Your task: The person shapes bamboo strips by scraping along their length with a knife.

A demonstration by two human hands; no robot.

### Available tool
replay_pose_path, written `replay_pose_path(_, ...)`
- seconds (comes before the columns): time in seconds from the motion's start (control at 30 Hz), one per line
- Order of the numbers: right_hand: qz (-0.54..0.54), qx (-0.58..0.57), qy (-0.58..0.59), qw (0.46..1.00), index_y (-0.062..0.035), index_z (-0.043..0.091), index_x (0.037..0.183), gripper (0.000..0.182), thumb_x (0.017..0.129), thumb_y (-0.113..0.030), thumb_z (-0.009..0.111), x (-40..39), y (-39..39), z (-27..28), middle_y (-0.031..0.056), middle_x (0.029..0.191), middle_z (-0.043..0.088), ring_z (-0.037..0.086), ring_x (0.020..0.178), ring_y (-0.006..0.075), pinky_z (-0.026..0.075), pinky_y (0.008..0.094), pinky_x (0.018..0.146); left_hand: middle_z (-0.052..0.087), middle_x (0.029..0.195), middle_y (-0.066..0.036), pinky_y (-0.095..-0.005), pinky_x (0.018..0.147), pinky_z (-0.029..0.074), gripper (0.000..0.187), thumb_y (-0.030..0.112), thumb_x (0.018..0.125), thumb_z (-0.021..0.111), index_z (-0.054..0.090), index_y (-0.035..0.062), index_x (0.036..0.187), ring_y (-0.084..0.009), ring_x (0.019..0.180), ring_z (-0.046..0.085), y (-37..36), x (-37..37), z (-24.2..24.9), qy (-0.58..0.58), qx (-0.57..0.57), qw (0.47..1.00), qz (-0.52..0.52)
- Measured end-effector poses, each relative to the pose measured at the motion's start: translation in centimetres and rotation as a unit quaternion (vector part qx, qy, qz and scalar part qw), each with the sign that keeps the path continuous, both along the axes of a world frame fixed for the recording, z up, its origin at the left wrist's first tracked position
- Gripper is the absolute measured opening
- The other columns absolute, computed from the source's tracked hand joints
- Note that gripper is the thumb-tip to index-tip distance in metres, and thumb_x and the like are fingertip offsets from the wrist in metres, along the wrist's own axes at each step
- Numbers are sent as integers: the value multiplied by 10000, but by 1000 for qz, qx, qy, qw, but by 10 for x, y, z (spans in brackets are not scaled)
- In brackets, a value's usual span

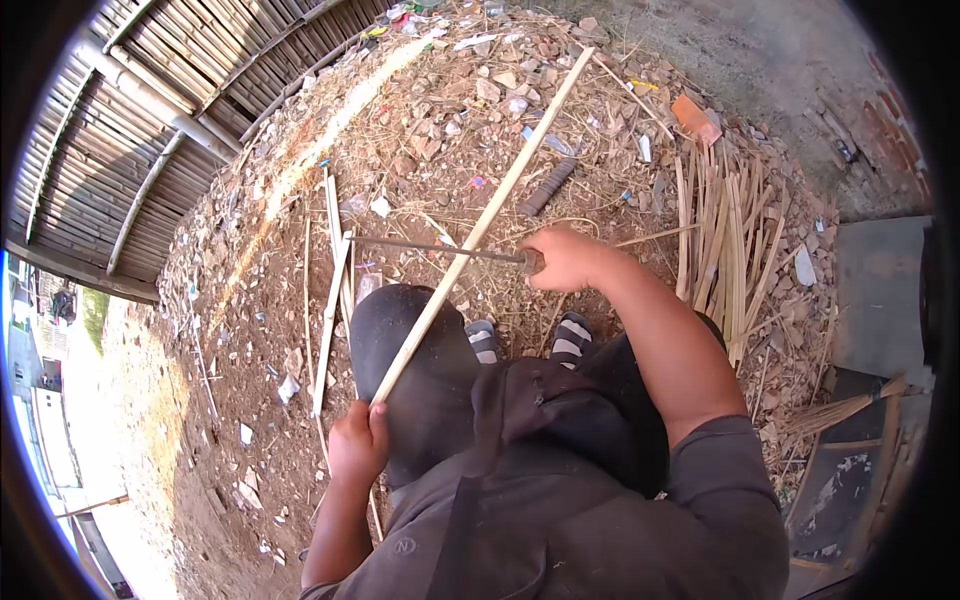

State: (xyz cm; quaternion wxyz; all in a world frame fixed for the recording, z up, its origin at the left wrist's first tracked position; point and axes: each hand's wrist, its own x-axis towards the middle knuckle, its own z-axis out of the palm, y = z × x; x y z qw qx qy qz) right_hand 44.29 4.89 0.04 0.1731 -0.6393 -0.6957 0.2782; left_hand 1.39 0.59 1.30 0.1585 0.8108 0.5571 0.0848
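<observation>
My left hand (pixel 357 440) is closed around the near end of a long pale bamboo strip (pixel 512 180), which slants up and away over my left knee to the rubble ahead. In my right hand (pixel 570 260), the fingers wrap the handle of a knife (pixel 415 247) with a long, narrow dark blade. That blade points left and crosses the strip around its middle, close to my right fist. The handle is mostly hidden by my fingers.
Split bamboo strips (pixel 730 240) lie heaped on the right; a few more strips (pixel 333 300) lie left of my knee. Stones and litter cover the ground, with an orange brick piece (pixel 697 120) and a dark ridged rod (pixel 550 187). A bamboo fence (pixel 130 130) stands left.
</observation>
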Motion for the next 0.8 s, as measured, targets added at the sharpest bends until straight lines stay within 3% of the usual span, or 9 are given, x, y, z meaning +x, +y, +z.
replay_pose_path(0.17,20,29,-139,990,-87,683,883,176,747,-198,695,-39,-20,45,155,816,699,684,793,397,529,494,710,613,656,-232,-567,568,466,412,398,1035,535,547,48,819,-472,627,622,1,0,-2,-13,-8,1000,-19)
replay_pose_path(0.27,-58,-21,-20,998,-98,693,926,204,747,-197,701,0,2,6,176,830,699,687,824,399,536,497,727,613,659,-235,-563,571,468,405,391,1033,541,547,47,818,-470,630,624,-3,4,2,0,7,1000,-8)
replay_pose_path(0.3,-62,-21,-64,996,-91,695,967,251,747,-208,724,-1,3,8,194,828,692,686,835,402,537,494,728,612,660,-235,-562,571,468,402,387,1032,544,547,47,817,-469,630,624,0,8,4,6,23,1000,-2)
replay_pose_path(0.4,-66,29,-51,996,-88,700,992,276,746,-212,726,-10,-4,8,201,831,688,683,842,407,537,497,734,615,663,-239,-557,567,472,387,375,1027,556,548,47,821,-466,636,630,1,5,9,18,-11,1000,7)
replay_pose_path(0.43,-68,20,-68,995,-103,692,944,197,770,-196,680,-19,-7,18,156,844,703,690,865,381,540,511,760,618,666,-239,-556,568,474,387,374,1027,556,546,47,820,-466,637,631,3,4,8,15,-5,1000,-1)
replay_pose_path(0.53,22,68,-155,985,-105,677,915,183,770,-213,702,-37,-19,33,157,779,685,681,774,395,535,499,703,624,670,-240,-557,572,479,387,370,1026,557,539,45,817,-467,637,634,4,-1,-1,0,4,1000,-22)
replay_pose_path(0.6,-103,58,-1,993,-88,666,857,147,756,-191,695,-8,-6,2,150,779,691,683,757,390,538,484,701,624,668,-238,-560,576,480,388,367,1025,558,533,43,814,-469,633,632,3,-1,-7,-23,8,999,-23)
replay_pose_path(0.67,-95,19,-50,994,-76,685,920,181,775,-183,676,1,2,-2,170,883,710,696,856,382,550,496,763,616,658,-234,-563,575,476,390,370,1023,559,526,46,809,-471,621,624,7,7,-7,-21,20,1000,-9)
replay_pose_path(0.8,-76,38,-71,994,-79,676,899,169,776,-195,687,-9,-9,17,175,883,707,700,842,378,547,505,748,620,659,-233,-562,571,478,380,369,1019,567,530,50,816,-467,620,629,3,2,-1,9,17,1000,-11)
